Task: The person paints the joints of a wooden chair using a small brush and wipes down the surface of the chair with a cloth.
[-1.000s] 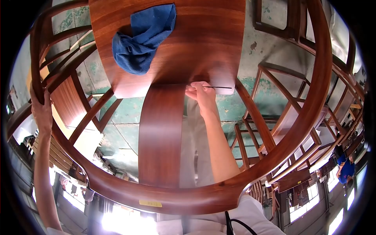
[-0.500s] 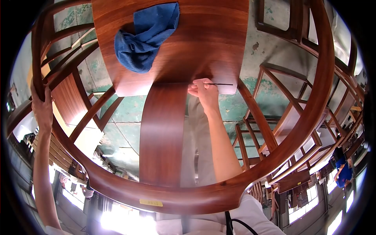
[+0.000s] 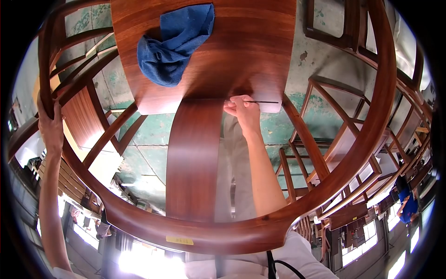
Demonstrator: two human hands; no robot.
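Note:
A curved wooden chair rail [image 3: 195, 232] runs across the front, with a yellow label on it. My left hand [image 3: 51, 124] is wrapped round the chair's arm at the far left. In my right hand [image 3: 244, 110] a thin dark brush-like stick [image 3: 265, 102] is pinched, its tip by the joint where the back slat [image 3: 193, 162] meets the wooden seat [image 3: 246, 46]. The tip itself is too small to make out. A crumpled blue cloth [image 3: 174, 51] lies on the seat's left part.
Wooden chair frames [image 3: 290, 172] stand at the right, and further ones at the upper right. A wooden panel [image 3: 83, 116] is at the left. A person in blue [image 3: 408, 207] is far off at the right; another person [image 3: 103, 228] is at the lower left.
The chair and cloth have shifted slightly right in view. My right hand has moved slightly right with the stick, which now lies almost level. My left hand keeps its hold.

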